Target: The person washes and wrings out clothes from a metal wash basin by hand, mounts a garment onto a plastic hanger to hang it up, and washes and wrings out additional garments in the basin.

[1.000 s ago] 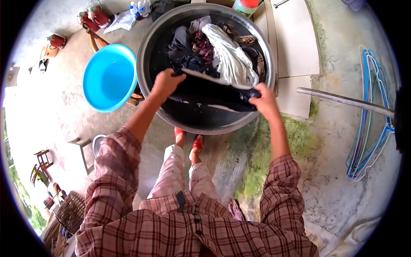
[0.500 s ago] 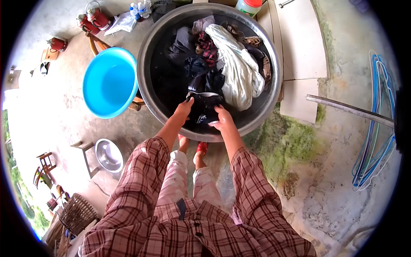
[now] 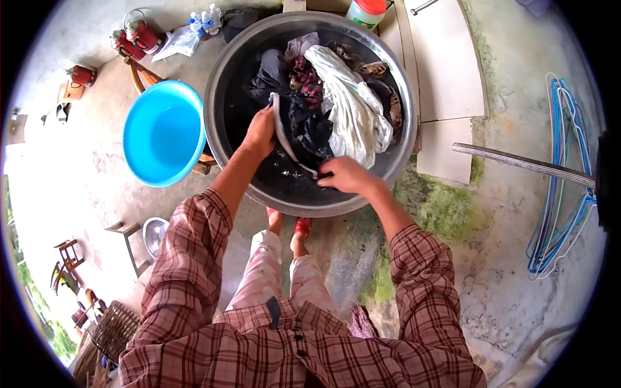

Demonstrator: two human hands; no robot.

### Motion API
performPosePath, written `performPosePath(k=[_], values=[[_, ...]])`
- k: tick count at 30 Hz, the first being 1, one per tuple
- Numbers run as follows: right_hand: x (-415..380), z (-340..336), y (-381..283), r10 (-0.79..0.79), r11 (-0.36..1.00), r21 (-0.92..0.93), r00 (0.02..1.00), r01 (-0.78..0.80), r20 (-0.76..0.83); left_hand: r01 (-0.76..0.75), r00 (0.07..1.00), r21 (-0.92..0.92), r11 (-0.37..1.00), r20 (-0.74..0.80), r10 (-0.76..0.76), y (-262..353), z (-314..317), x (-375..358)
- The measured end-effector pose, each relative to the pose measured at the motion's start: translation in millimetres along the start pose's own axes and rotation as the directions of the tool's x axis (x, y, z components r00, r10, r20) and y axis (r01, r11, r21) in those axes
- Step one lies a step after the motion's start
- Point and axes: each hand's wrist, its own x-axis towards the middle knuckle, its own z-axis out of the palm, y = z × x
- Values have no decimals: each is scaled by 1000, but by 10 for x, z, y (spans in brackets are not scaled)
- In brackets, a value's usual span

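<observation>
A wide metal tub [image 3: 297,208] stands in front of me with wet laundry in dark water. My left hand [image 3: 261,131] is closed on one end of a black garment [image 3: 296,129] with a pale edge band. The band's lower end is pinched by my right hand [image 3: 346,175], near the tub's front side. Between the two hands the band runs stretched on a slant. Beyond and to the right lies a twisted white cloth [image 3: 349,107]. A dark red plaid cloth [image 3: 306,83] and a grey cloth [image 3: 270,70] lie toward the back.
A blue plastic basin [image 3: 134,123] is on a wooden chair at the left. A red-lidded jar [image 3: 367,14] stands behind the tub. Blue and white hangers [image 3: 561,174] hang at the right beside a metal rod [image 3: 517,160]. A metal bowl [image 3: 153,236] sits lower left.
The black garment, bunched between both hands before, is now spread with its pale band stretched. My left hand has moved up and left; my right hand has shifted slightly right and turned inward.
</observation>
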Motion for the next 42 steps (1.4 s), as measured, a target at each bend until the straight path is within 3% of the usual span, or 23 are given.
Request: performPosePath(k=[1,2,3,4,6,9,11,13,14,16,19,21,22,25,26,28,29,30,34,37,39,41,42], values=[[-42,-26,116,-29,981,-192,998,18,-51,-26,999,288,957,-16,32,46,-89,5],[-111,-3,218,20,945,-322,994,-53,-105,-324,944,646,691,272,189,47,-208,-55],[-180,9,265,64,888,-441,984,-132,-165,-611,784,751,250,530,324,74,-295,-143],[-254,-6,258,158,736,-641,976,-217,-149,-666,736,739,102,628,253,83,-353,-173],[-412,78,521,49,687,-711,986,-147,-157,-711,687,677,-191,726,18,69,-471,-247],[-585,200,543,12,627,-771,991,-111,-133,-688,709,452,-568,585,-393,-31,-748,-372],[-585,270,527,64,633,-760,988,-147,-139,-614,752,449,-649,581,-310,-264,-973,-358],[-501,364,486,181,656,-718,972,-231,-147,-555,734,407,-725,650,-197,-469,-1115,-311],[-414,499,638,183,640,-726,967,-253,-177,-540,772,482,-690,610,-178,-577,-1140,-266],[-211,735,856,239,649,-695,950,-309,-199,-491,843,624,-609,517,-150,-774,-1040,-210],[139,1088,1038,395,610,-678,899,-409,-187,-313,950,764,-564,241,-200,-1020,-779,-152],[376,1491,1331,317,577,-644,864,-503,-391,-310,951,751,-583,237,-201,-1246,-824,-13],[426,1585,1388,202,690,-539,844,-483,-497,-313,950,717,-623,241,-199,-1335,-849,25],[493,1508,1417,316,671,-580,886,-461,-339,-368,928,592,-717,195,-317,-1487,-956,209],[477,1279,1361,478,667,-646,878,-371,-12,-398,913,545,-738,163,-373,-1495,-990,266],[331,1276,1708,251,641,-706,952,-299,-175,-424,894,564,-708,136,-427,-1097,-816,153],[163,1086,1579,133,621,-729,955,-288,-264,-435,883,576,-692,123,-453,-928,-753,62],[-7,837,1385,66,734,-643,965,-220,-255,-502,865,464,-730,275,-419,-823,-840,-29],[-513,254,873,-79,769,-609,917,-193,-391,-566,824,524,-636,392,-410,-89,-677,-408],[-756,-240,293,-219,781,-596,812,-187,-541,-495,822,609,-620,559,-109,523,-452,-579],[-840,-511,40,-247,759,-610,767,-227,-592,-605,667,513,-609,744,-35,953,-393,-559],[-924,-792,-286,-233,760,-599,754,-253,-614,-591,638,368,-718,758,-136,1310,-117,-690],[-946,-900,-385,-266,768,-592,719,-245,-642,-657,537,316,-684,833,-132,1444,-83,-686]])
